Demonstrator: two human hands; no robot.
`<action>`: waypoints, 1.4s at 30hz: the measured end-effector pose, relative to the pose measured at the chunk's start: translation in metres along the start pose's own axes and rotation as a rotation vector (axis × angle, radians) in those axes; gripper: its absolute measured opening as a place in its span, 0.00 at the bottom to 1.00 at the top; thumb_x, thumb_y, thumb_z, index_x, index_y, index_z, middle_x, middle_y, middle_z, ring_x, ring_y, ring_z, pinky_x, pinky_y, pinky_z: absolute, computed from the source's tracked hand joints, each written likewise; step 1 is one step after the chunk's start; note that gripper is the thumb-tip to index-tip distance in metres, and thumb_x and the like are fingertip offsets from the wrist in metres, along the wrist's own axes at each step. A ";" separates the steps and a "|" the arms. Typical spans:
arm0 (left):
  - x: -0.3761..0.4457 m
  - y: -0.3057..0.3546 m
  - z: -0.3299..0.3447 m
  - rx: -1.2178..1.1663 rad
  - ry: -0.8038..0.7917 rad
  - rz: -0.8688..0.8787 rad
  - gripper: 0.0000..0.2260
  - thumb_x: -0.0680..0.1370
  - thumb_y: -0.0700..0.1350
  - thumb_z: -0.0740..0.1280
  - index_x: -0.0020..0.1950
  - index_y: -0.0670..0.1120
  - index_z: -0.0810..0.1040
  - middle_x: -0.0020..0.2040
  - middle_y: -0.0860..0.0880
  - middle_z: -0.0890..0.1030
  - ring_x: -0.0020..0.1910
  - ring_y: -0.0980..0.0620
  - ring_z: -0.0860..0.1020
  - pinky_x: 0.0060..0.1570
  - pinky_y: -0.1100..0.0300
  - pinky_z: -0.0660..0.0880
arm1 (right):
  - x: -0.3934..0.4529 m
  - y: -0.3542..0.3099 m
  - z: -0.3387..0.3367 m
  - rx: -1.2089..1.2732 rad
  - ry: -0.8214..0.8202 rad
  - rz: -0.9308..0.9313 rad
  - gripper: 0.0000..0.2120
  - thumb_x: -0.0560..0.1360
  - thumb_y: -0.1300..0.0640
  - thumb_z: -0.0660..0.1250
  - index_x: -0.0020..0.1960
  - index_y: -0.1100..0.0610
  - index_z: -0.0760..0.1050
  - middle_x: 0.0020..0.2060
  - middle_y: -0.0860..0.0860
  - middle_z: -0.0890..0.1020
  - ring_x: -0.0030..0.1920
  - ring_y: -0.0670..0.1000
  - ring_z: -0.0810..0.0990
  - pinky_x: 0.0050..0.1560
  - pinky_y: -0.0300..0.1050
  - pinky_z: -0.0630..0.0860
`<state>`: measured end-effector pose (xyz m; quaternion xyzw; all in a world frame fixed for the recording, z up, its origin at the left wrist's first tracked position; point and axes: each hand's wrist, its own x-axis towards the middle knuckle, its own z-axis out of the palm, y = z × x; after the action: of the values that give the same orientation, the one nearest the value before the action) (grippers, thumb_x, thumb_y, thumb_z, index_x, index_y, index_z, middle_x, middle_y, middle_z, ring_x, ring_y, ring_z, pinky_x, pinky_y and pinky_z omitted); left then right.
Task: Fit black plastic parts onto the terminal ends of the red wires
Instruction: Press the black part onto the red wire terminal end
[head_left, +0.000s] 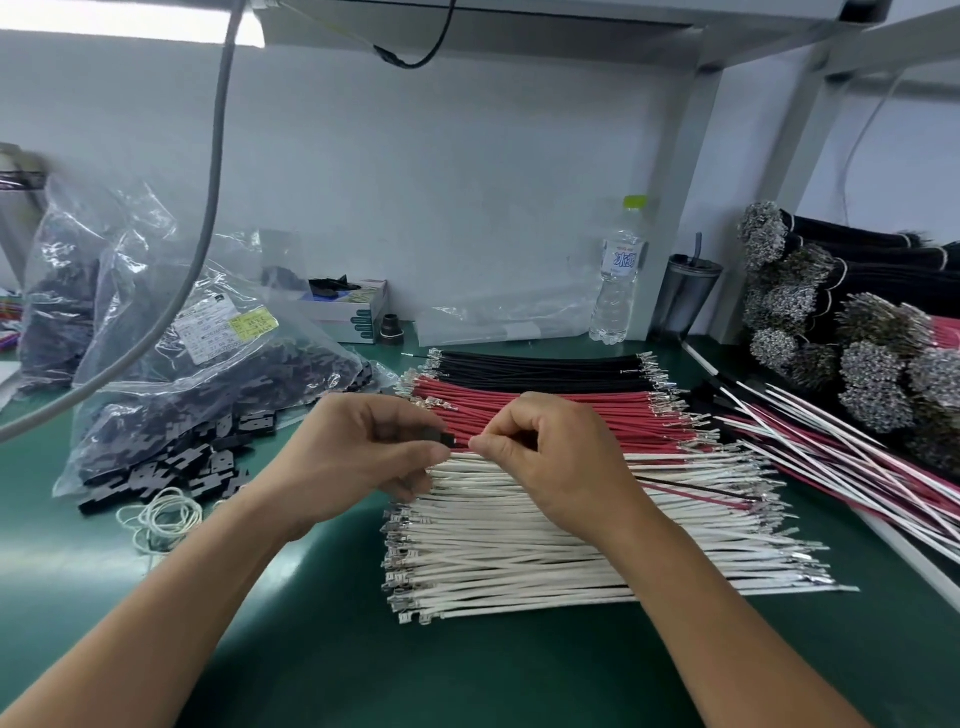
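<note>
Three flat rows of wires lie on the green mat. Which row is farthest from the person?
The black row, at the back towards the wall. The red row lies in the middle, the white row nearest the person.

Both hands meet above the green bench. The left hand pinches a small black plastic part between thumb and fingers, while the right hand pinches something thin just beside it, too hidden to tell which wire. Beneath them lie rows of black wires, red wires and white wires. A clear bag of black parts sits to the left, rubber bands near it.
</note>
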<state>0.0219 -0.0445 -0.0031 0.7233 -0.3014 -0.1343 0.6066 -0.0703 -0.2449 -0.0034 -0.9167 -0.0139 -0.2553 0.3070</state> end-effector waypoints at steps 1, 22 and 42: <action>0.000 0.000 0.002 0.009 -0.002 0.004 0.09 0.69 0.46 0.78 0.48 0.47 0.88 0.38 0.40 0.86 0.34 0.45 0.85 0.37 0.56 0.84 | -0.001 0.001 -0.001 -0.002 -0.004 -0.009 0.08 0.74 0.44 0.74 0.40 0.47 0.81 0.37 0.41 0.81 0.40 0.42 0.78 0.42 0.50 0.78; 0.004 -0.001 0.011 -0.140 0.051 0.112 0.09 0.69 0.42 0.78 0.47 0.40 0.88 0.40 0.36 0.86 0.32 0.44 0.83 0.38 0.59 0.82 | -0.007 -0.009 -0.011 -0.227 0.209 -0.166 0.05 0.75 0.47 0.73 0.42 0.46 0.80 0.38 0.40 0.77 0.41 0.42 0.73 0.37 0.40 0.69; 0.006 -0.011 0.005 -0.218 0.171 0.013 0.09 0.67 0.44 0.79 0.46 0.45 0.89 0.41 0.39 0.87 0.33 0.47 0.84 0.37 0.61 0.82 | -0.006 -0.024 0.003 -0.187 -0.378 0.039 0.05 0.72 0.47 0.73 0.39 0.43 0.79 0.39 0.37 0.81 0.42 0.38 0.78 0.45 0.42 0.76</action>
<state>0.0268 -0.0517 -0.0140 0.6598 -0.2368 -0.1001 0.7061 -0.0789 -0.2226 0.0050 -0.9729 -0.0295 -0.0731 0.2175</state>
